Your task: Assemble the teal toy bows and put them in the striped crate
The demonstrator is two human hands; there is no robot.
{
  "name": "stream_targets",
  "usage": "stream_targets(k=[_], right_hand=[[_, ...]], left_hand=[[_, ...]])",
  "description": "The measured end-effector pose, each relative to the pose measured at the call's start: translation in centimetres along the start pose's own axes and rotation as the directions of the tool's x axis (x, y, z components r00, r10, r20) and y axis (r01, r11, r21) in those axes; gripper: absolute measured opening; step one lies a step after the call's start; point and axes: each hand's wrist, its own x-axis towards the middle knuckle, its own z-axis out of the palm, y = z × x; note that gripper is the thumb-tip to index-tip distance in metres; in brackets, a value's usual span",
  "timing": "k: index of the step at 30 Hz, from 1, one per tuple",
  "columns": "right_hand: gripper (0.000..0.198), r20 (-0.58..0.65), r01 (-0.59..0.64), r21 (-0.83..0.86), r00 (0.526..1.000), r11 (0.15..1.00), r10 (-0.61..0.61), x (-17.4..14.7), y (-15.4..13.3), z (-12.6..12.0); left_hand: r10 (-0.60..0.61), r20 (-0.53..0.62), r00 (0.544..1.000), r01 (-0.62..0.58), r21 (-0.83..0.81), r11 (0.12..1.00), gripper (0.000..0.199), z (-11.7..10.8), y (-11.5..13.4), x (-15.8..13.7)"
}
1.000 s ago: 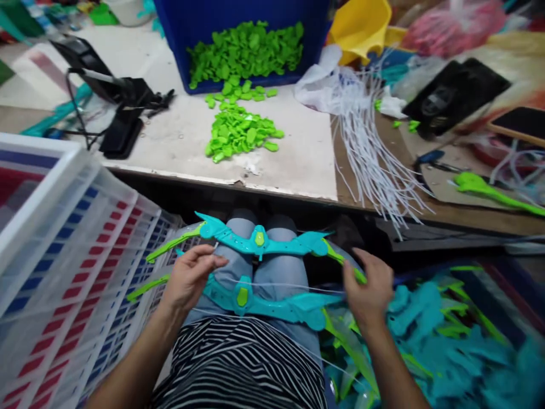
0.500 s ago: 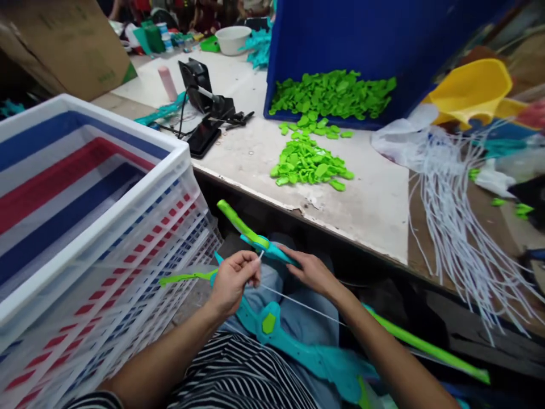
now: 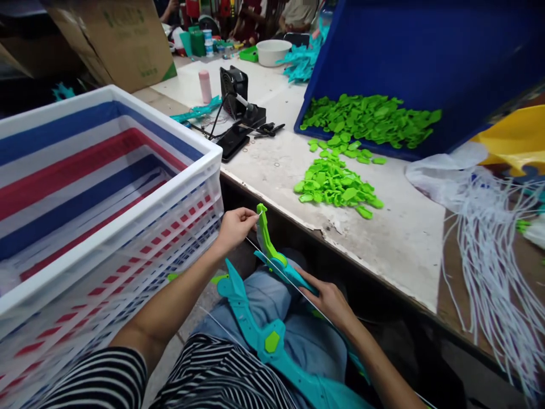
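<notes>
Two hands over the lap, with the white crate (image 3: 215, 150) as our landmark. Right of the crate, near its corner, we find the held bow (image 3: 279, 260), turquoise with a green limb (image 3: 264, 234) standing up. The left hand (image 3: 237, 228) pinches a white cord (image 3: 298, 288) at the limb's tip; whether the cord is seated there we cannot tell. The right hand (image 3: 330, 298) grasps the turquoise part, beside the cord. A second bow (image 3: 289, 366) lies on the lap, right of the crate and nearer the body, in neither hand.

We judge the pinch the weak point: too much tension could draw the cord from the fingertips. A slack right grip could let the limb twist away, and a shifted knee could slide the second bow off.

For margins, the crate's rim lies near the left hand, and the edge of the counter (image 3: 404, 227), right of and beyond the crate, lies past the limb. The freest room, we judge, is above the lap, right of the crate.
</notes>
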Motion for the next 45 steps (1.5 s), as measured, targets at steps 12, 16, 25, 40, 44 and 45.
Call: stream_targets(k=[12, 16, 25, 40, 44, 45], right_hand=[[0.048, -0.025, 0.025, 0.002, 0.999, 1.0, -0.025, 0.1, 0.6, 0.5], [0.048, -0.045, 0.05, 0.021, 0.998, 0.999, -0.049, 0.0, 0.8, 0.6], [0.047, -0.052, 0.061, 0.006, 0.997, 0.998, -0.061, 0.0, 0.8, 0.7], [0.033, -0.512, 0.332, 0.031, 0.816, 0.943, -0.27, 4.8, -6.1, -3.6], [0.027, -0.473, 0.522, 0.113, 0.776, 0.845, -0.416, 9.6, -11.0, -5.4], [0.023, -0.463, 0.552, 0.123, 0.767, 0.825, -0.444, 10.3, -11.7, -5.6]], left_hand=[[0.026, 0.055, 0.998, -0.029, 0.056, 0.998, 0.008, -0.1, 0.1, 1.2], [0.04, 0.092, 0.995, -0.044, 0.048, 0.998, 0.007, -0.1, 0.6, 1.5], [0.022, 0.1, 0.995, -0.028, 0.061, 0.998, 0.01, -0.1, 0.3, 1.7], [-0.04, 0.215, 0.976, 0.064, -0.108, 0.992, 0.023, -1.5, 0.5, -0.2], [-0.032, 0.244, 0.969, 0.061, -0.114, 0.992, 0.03, -2.3, 0.2, -0.8], [-0.028, 0.249, 0.968, 0.059, -0.116, 0.992, 0.031, -2.4, 0.1, -0.8]])
